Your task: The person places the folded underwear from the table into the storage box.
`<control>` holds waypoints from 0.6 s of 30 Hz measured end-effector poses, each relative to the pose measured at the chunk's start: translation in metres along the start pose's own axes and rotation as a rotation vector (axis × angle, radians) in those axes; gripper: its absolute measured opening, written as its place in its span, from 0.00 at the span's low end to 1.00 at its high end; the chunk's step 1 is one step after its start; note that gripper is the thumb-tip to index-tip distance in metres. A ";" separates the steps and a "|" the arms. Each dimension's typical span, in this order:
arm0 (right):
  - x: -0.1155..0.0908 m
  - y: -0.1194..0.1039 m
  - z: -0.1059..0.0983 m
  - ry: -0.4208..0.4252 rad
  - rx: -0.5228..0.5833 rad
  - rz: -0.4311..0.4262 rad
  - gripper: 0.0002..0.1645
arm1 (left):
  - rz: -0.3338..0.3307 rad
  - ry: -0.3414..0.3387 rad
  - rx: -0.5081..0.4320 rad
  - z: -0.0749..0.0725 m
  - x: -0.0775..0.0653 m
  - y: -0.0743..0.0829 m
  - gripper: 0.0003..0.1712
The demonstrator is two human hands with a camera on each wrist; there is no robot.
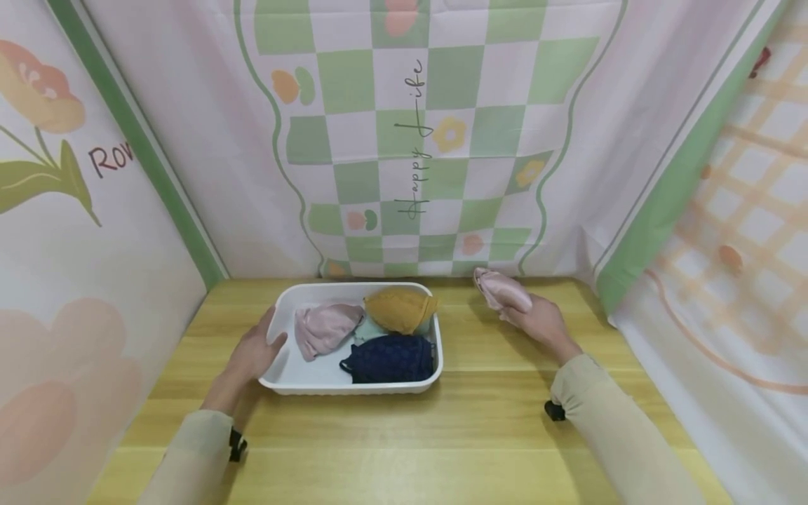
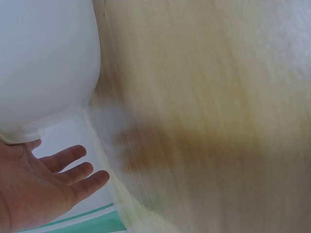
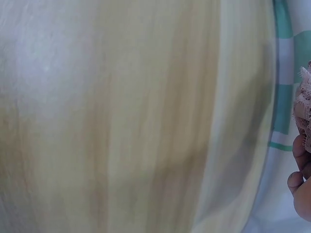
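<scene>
My left hand grips the left wall of a white plastic tray, thumb over the rim. The other fingers of that hand spread outside the wall in the left wrist view. My right hand holds a folded pink satin bra above the table's far right part. Its lace edge shows at the right border of the right wrist view. Inside the tray lie a dusty-pink folded bra, a mustard one, a navy one and a partly hidden mint-green piece.
The tray stands on a wood-grain table, left of the middle. Behind the table hangs a green-and-white checked curtain. Printed fabric closes off the left side, and more fabric the right.
</scene>
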State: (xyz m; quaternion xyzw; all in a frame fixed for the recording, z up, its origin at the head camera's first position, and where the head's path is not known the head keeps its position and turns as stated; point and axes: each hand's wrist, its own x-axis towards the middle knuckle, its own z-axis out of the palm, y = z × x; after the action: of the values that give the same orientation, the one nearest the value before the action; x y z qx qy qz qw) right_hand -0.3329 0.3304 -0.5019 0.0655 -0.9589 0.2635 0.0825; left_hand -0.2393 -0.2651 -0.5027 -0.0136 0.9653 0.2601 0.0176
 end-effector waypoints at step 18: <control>0.008 -0.033 -0.008 0.054 0.018 -0.078 0.29 | 0.000 -0.003 -0.004 0.000 0.000 0.001 0.43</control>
State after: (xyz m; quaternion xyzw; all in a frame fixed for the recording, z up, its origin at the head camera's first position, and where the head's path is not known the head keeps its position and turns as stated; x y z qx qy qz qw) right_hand -0.3342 0.3059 -0.4771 0.0963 -0.9506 0.2705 0.1179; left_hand -0.2390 -0.2644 -0.5028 -0.0131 0.9647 0.2622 0.0192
